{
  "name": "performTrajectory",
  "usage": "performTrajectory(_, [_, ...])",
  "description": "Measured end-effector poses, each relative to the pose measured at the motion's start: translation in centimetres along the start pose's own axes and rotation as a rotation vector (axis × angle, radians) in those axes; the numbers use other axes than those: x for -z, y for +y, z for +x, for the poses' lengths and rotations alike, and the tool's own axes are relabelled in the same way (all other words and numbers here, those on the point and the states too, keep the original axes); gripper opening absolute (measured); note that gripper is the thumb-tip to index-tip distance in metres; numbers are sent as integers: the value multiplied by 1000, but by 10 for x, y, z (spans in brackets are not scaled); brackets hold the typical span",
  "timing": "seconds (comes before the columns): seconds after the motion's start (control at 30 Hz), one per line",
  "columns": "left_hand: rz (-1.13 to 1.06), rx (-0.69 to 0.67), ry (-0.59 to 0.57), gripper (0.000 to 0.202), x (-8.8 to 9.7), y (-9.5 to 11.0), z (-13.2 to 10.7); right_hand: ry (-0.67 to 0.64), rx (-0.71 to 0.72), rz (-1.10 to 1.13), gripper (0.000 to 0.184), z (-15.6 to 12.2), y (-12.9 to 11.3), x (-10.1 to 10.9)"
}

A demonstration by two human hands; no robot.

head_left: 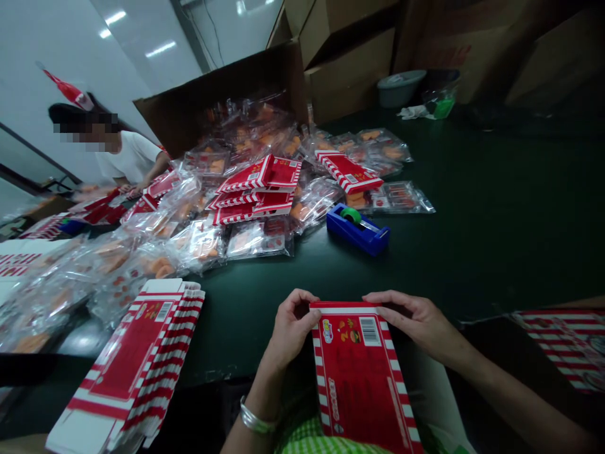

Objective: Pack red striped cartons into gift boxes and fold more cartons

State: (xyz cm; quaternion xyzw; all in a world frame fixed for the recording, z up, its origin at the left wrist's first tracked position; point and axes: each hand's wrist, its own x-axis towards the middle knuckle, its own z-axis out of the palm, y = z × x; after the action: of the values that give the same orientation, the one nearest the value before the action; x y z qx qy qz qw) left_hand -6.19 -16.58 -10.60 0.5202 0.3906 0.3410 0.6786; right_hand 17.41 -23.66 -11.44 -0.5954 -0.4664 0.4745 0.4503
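A red box [359, 378] with white-striped edges and a barcode lies tilted in front of me, its lower end over my lap. My left hand [297, 321] pinches its upper left corner between thumb and fingers. At the upper right corner, my right hand [411, 318] grips the same end, thumb on the printed face. Behind the box's far edge the fingertips are partly hidden. A blue tape dispenser [358, 230] with a green core stands on the table just beyond my hands. To the left lies a stack of flat striped boxes [137, 359].
Clear plastic packets [203, 243] are heaped across the table's left and middle, with several red boxes [259, 183] on top. Behind stand cardboard boxes [350, 75] and a grey basin [401, 88]. A co-worker [125, 154] sits at the far left. Striped packaging [567, 347] lies at right.
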Motion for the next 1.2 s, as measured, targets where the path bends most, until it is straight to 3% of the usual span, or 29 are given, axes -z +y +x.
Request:
performTrajectory(0.23, [80,80,36,23,-5,3,2,31,24,-45,42,-1,3,-9])
performTrajectory(0.4, [51,170,1,34,-7,-3,4,-70,-84,116,38,6,-3,-1])
performTrajectory(0.47, [11,193,9,36,-6,-5,6,48,-93,120,40,21,-10,14])
performTrajectory(0.57, [-19,218,21,37,-5,-7,9,398,-10,38,49,54,-25,41])
performTrajectory(0.63, [-26,221,21,37,-5,-7,10,474,-4,2,51,78,-36,53])
performTrajectory(0.77, [-54,235,12,39,-6,-7,11,310,-185,-21,34,112,-55,59])
performTrajectory(0.9, [-70,221,7,41,-5,-6,10,217,-306,-8,28,125,-65,60])
performTrajectory(1.03, [-100,253,1,44,-6,-3,8,221,-244,102,25,124,-66,62])
performTrajectory(1.2, [-80,251,34,46,-9,-3,9,343,-53,256,26,104,-54,57])
